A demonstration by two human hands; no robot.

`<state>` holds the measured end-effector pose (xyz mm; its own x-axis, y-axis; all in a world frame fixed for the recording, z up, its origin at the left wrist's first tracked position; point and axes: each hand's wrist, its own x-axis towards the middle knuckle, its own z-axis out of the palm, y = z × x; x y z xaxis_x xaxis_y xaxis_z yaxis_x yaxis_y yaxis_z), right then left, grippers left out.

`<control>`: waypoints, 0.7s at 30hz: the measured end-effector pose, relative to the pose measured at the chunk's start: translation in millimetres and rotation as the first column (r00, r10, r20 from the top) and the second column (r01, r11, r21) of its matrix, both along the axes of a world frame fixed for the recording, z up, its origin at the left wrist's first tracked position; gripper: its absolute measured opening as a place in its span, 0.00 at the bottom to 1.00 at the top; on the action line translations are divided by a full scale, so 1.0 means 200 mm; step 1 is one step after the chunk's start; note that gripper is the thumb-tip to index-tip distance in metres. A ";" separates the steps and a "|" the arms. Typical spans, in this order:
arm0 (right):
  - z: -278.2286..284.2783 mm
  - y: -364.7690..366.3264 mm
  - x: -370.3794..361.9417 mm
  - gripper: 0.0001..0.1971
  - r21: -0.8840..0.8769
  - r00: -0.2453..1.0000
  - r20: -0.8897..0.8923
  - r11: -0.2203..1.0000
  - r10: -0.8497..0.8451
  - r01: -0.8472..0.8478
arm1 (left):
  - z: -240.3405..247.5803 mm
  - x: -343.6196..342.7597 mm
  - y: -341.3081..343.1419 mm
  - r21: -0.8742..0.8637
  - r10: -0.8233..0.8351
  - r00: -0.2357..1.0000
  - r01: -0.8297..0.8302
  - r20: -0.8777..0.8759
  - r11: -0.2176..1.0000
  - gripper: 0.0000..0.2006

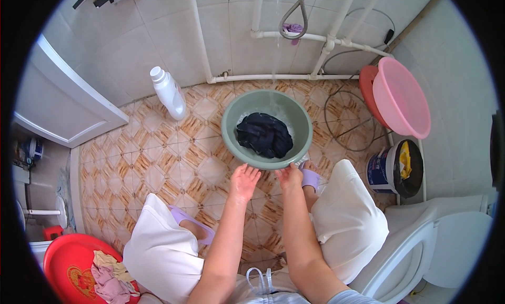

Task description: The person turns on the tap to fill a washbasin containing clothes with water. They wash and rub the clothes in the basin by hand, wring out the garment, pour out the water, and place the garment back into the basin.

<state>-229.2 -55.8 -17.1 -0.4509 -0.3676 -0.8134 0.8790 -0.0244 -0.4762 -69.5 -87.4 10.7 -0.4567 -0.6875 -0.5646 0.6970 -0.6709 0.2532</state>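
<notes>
Head view: two hands (267, 179) by one green basin (230, 129), one dark garment (264, 135).

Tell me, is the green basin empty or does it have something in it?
Not empty. The green basin holds a dark crumpled garment with foamy water around it, and a thin stream of water falls into it from above.

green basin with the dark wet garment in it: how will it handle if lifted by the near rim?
The green basin probably feels heavy: water streams into it over the dark garment. Lifted by one rim it would likely tilt and slosh. The right hand touches that rim; wet plastic may be slippery. The left hand hovers nearby.
</notes>
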 end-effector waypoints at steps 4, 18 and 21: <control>0.00 0.00 -0.02 0.10 -0.017 1.000 0.019 1.000 0.006 -0.005 | 0.03 -0.01 0.00 -0.007 0.027 0.999 -0.027 -0.021 1.000 0.17; 0.02 -0.01 -0.03 0.09 -0.029 0.999 0.026 0.999 0.032 -0.031 | 0.00 0.00 0.00 -0.020 0.022 0.992 -0.024 -0.124 1.000 0.14; 0.02 -0.01 -0.03 0.09 -0.020 0.999 0.023 0.999 0.034 -0.033 | 0.01 -0.01 0.00 -0.017 0.016 0.992 -0.019 -0.122 1.000 0.14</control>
